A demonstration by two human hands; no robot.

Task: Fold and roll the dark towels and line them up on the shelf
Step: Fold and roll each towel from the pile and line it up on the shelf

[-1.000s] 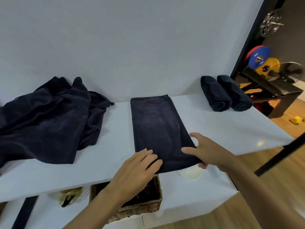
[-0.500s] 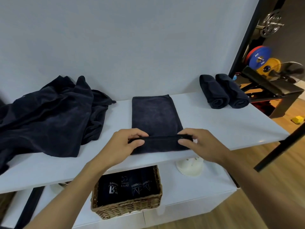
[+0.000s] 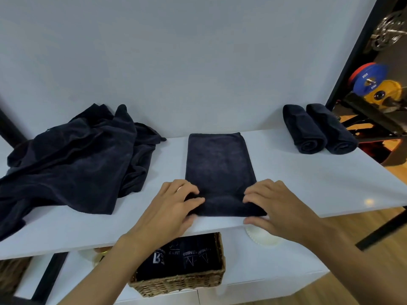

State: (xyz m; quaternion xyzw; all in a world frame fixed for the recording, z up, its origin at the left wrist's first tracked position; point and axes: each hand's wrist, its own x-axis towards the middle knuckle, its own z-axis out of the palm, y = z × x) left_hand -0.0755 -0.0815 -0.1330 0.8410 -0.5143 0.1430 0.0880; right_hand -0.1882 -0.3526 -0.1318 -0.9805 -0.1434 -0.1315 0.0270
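A dark folded towel (image 3: pixel 219 164) lies as a long strip on the white shelf (image 3: pixel 308 183), its near end turned over into a short roll. My left hand (image 3: pixel 174 205) grips the roll's left end, fingers curled over it. At the roll's right end my right hand (image 3: pixel 275 205) does the same, thumb at the shelf's front edge. Two rolled dark towels (image 3: pixel 319 130) lie side by side at the back right of the shelf. A heap of loose dark towels (image 3: pixel 72 159) covers the shelf's left part.
Under the shelf stands a wicker basket (image 3: pixel 182 280) holding dark printed cloths, with a white round object (image 3: pixel 264 237) to its right. Weight plates (image 3: pixel 374 84) and a dark rack stand beyond the shelf's right end. Wooden floor shows at the right.
One second ago the towel lay flat with both hands at its near edge. The hands lifted that edge, turned it over and have rolled it a little farther away from me.
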